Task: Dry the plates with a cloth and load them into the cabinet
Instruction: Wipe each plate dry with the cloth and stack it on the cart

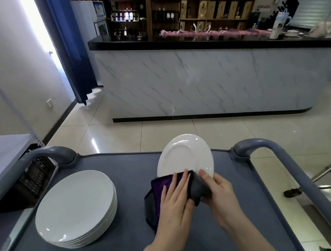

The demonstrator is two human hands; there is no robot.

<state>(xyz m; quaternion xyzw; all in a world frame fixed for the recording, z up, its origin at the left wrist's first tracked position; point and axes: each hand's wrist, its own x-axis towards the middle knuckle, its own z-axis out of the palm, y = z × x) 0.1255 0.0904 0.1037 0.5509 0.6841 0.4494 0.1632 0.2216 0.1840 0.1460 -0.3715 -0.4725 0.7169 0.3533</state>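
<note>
Head view. Grey cart top (129, 184) under both hands, with a curved grey handle (48, 152) far-left of the hands and another (266, 143) far-right. Beyond the hands, glossy beige tile floor (180, 128), then a marble-look bar counter (196, 78) with a black top. Wooden shelves (212, 7) with bottles and boxes stand behind it. Blue curtain (70, 53) well off to the left of the hands. Black crate (34, 178) left of the cart edge.

White plate (183, 155) is up off the cart, tilted on edge just beyond the fingertips. Its lower rim is at the hands and its upper rim points up and away. It reads as an oval, long axis running from the hands away, and the face with a ring mark is turned toward the person. Dark cloth (161, 186), purple inside and grey outside, wraps the lower rim.

Left hand (175, 204) has fingers straight, pressed flat on the cloth. Right hand (219, 193) pinches the plate rim, thumb on the front face, with a grey fold of cloth under it.

Stack of plates (75, 205) lies flat on the cart, well left of the left hand.
</note>
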